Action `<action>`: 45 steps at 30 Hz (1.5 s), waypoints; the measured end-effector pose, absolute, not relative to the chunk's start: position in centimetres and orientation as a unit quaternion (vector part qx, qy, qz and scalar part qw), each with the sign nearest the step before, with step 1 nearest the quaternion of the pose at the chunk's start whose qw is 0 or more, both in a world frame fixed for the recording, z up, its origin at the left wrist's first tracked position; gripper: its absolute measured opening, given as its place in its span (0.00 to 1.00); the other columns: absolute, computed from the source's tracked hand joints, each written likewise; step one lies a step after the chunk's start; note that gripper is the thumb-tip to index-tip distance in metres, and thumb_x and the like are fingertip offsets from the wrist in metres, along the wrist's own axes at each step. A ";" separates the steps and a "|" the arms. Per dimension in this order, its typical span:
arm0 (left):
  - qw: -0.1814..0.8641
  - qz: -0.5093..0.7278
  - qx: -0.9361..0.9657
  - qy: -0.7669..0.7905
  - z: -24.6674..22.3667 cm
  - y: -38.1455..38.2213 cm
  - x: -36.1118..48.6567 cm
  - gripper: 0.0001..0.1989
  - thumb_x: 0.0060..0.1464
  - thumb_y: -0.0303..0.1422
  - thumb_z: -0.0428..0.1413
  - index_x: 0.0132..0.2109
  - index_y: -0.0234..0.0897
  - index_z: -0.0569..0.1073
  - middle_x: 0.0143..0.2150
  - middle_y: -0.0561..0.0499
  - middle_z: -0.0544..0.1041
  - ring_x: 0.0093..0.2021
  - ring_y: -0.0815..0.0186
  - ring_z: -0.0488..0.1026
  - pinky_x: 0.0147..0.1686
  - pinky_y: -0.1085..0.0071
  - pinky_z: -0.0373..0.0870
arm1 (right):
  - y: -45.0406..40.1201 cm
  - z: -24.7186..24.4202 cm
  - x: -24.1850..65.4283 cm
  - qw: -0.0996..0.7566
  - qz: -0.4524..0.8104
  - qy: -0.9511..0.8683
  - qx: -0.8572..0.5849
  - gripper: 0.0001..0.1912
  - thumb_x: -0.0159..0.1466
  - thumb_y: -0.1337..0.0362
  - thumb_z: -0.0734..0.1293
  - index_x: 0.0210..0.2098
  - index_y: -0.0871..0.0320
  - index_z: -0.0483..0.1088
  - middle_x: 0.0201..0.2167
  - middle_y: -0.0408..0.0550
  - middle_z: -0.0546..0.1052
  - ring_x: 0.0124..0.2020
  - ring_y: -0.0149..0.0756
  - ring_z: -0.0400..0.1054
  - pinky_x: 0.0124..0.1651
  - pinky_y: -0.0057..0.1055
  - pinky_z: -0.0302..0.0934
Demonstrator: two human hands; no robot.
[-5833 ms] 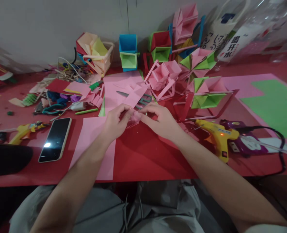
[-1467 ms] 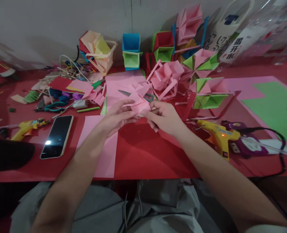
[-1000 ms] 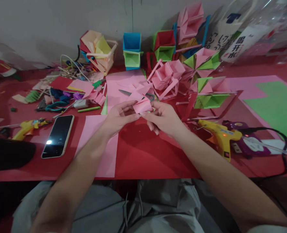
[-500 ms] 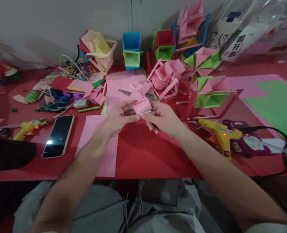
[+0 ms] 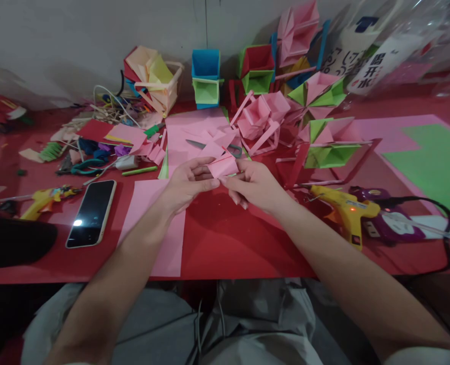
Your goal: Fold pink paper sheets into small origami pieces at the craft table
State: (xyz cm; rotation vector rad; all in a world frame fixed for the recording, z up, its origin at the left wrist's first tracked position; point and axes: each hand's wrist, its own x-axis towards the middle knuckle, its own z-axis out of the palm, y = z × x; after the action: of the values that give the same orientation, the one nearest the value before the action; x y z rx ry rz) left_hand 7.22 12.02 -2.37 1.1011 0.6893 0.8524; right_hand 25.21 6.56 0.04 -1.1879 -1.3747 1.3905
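Note:
A small folded piece of pink paper [image 5: 224, 166] is held up between my two hands over the red table. My left hand [image 5: 190, 183] pinches its left side, thumb at the lower edge and fingers behind. On the other side, my right hand [image 5: 253, 183] grips its right end, with the index finger and thumb near the lower corner. Just beyond the paper lie scissors [image 5: 235, 150], partly covered by pink paper scraps [image 5: 213, 148]. Under them is a large pink sheet [image 5: 179, 134].
Folded paper boxes [image 5: 205, 78] and pink paper pieces [image 5: 261, 114] stand along the back. To the right lies a yellow glue gun [image 5: 346, 210] with a lit red light and a cord. At left are a phone [image 5: 91, 213], another glue gun [image 5: 38, 203] and craft scraps [image 5: 96, 147].
The folded pink paper has tilted very slightly in my hands. Both hands keep the same grip, and everything else on the table stays in place.

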 end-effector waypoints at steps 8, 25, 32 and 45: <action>0.722 0.385 0.443 0.367 -2.0 12.0 7.4 0.19 0.49 0.29 0.66 0.48 0.32 0.73 0.36 0.49 0.78 0.34 0.68 0.78 0.41 0.68 0.78 | 6.5 0.1 25.1 0.408 0.547 -0.555 -0.476 0.08 0.64 0.63 0.67 0.38 0.61 0.68 0.12 0.35 0.69 0.09 0.24 0.56 0.12 0.20 0.52; 0.722 0.396 0.451 0.345 -2.4 11.7 7.5 0.24 0.44 0.32 0.70 0.47 0.32 0.72 0.30 0.53 0.76 0.33 0.69 0.77 0.40 0.70 0.77 | 6.3 -0.1 24.9 0.404 0.534 -0.558 -0.490 0.25 0.63 0.63 0.68 0.57 0.68 0.64 0.12 0.35 0.69 0.10 0.24 0.57 0.13 0.20 0.52; 0.731 0.386 0.439 0.351 -2.3 11.8 7.3 0.24 0.44 0.31 0.70 0.47 0.33 0.72 0.32 0.53 0.77 0.32 0.70 0.77 0.38 0.71 0.78 | 6.4 0.1 25.1 0.398 0.552 -0.559 -0.474 0.30 0.63 0.61 0.67 0.61 0.69 0.60 0.12 0.35 0.69 0.10 0.26 0.58 0.14 0.21 0.55; 0.743 0.382 0.424 0.349 -2.0 11.8 7.3 0.21 0.45 0.30 0.69 0.45 0.33 0.72 0.35 0.51 0.78 0.34 0.69 0.78 0.40 0.72 0.78 | 6.3 0.4 25.2 0.395 0.546 -0.569 -0.472 0.24 0.63 0.60 0.67 0.55 0.68 0.65 0.12 0.36 0.69 0.11 0.26 0.59 0.14 0.22 0.55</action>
State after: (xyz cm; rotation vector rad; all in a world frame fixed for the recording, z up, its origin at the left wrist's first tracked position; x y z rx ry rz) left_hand 7.29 11.75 -1.97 0.9297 0.7642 0.8378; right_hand 25.23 6.32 0.41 -1.1972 -1.4423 1.3834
